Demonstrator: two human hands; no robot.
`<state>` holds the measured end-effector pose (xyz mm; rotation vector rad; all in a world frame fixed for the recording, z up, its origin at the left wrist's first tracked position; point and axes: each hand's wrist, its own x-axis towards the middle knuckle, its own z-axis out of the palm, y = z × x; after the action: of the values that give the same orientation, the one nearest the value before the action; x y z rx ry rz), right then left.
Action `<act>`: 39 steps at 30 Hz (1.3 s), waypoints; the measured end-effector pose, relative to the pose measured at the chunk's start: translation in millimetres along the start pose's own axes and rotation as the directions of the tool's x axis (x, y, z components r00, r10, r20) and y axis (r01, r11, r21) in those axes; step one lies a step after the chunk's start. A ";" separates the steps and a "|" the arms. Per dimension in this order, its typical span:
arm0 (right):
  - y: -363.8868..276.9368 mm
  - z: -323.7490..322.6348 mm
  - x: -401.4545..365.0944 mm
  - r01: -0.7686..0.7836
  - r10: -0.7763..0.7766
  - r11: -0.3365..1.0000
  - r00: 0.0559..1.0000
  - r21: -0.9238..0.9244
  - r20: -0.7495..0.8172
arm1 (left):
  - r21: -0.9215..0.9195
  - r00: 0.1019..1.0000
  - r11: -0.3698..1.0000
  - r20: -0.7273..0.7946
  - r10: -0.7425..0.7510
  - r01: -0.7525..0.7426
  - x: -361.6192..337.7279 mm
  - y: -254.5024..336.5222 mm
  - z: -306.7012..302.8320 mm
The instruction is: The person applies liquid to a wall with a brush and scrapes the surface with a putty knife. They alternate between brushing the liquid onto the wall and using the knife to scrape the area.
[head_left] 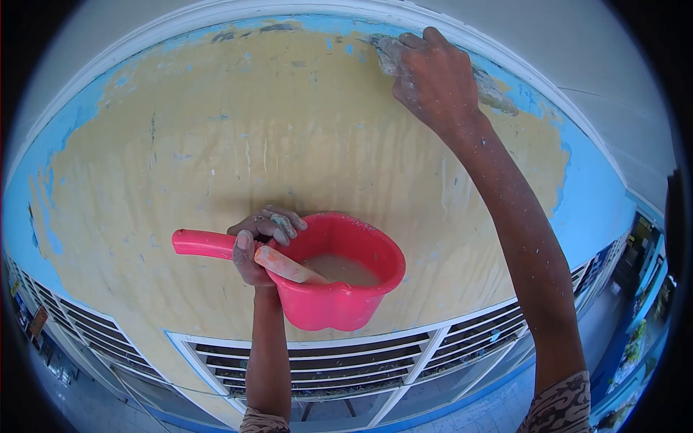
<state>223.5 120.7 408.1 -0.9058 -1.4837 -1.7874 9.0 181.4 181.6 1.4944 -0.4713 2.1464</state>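
My left hand [265,238] is closed around the handle of a red plastic dipper [332,307], at the base where it meets the bowl. Cloudy greyish liquid [343,269] lies in the bowl. A tool with a pale, orange-stained handle [281,264] leans inside it, its lower end hidden in the liquid. High on the wall, my right hand [438,83] grips a grey, stained rag [495,94] that sticks out on both sides of the fist. It presses near the top edge of the tan wall [310,137]. Grey smears cover the fingers of both hands.
Blue paint [76,130] borders the tan patch, with wet streaks running down it. A white moulding [202,14] and ceiling curve overhead. Below are white-framed louvre windows [310,361]. Tiled floor [462,415] shows far beneath, and a blue railing with plants [639,339] is at right.
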 end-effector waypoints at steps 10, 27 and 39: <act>2.3 2.0 1.6 -0.008 0.008 1.000 1.000 -0.001 -0.003 | 0.004 1.000 1.000 -0.013 -0.013 0.013 0.4 1.9 0.3; 13.6 4.2 -18.0 -0.002 0.002 1.000 1.000 0.002 0.011 | 0.024 1.000 1.000 -0.003 -0.006 0.006 -1.2 0.7 1.1; 14.9 7.3 -18.7 -0.018 0.018 1.000 1.000 -0.001 0.024 | 0.038 0.999 0.999 0.029 -0.029 0.028 -0.4 -0.4 -5.5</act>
<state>247.0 126.4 401.6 -0.9407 -1.4851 -1.7696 5.1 184.6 179.3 1.5465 -0.4196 2.1248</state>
